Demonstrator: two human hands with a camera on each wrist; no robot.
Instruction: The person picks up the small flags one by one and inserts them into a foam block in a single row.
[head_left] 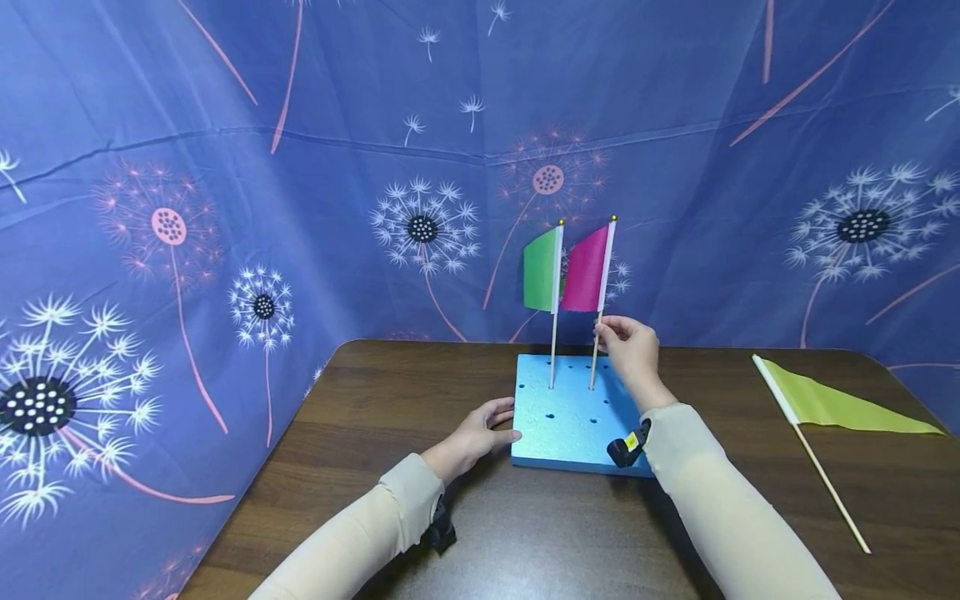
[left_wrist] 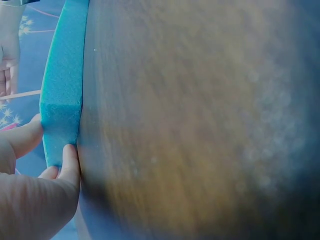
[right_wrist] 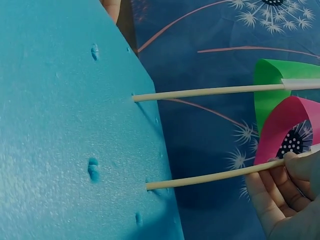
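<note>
A blue foam board (head_left: 558, 433) with several holes lies on the table. Two flags stand in it: a green flag (head_left: 542, 271) and, to its right, a magenta flag (head_left: 585, 271), each on a thin wooden stick. My right hand (head_left: 633, 350) pinches the magenta flag's stick just below the cloth; in the right wrist view the stick's lower end (right_wrist: 155, 185) sits in a hole. My left hand (head_left: 480, 433) is at the board's left edge, its thumb and fingers touching the board's side (left_wrist: 62, 107) in the left wrist view.
A yellow-green triangular flag (head_left: 840, 400) lies on the brown wooden table (head_left: 360, 450) at the right, its stick angled toward the front. Behind and left of the table hangs a blue cloth (head_left: 330, 208) with dandelion prints.
</note>
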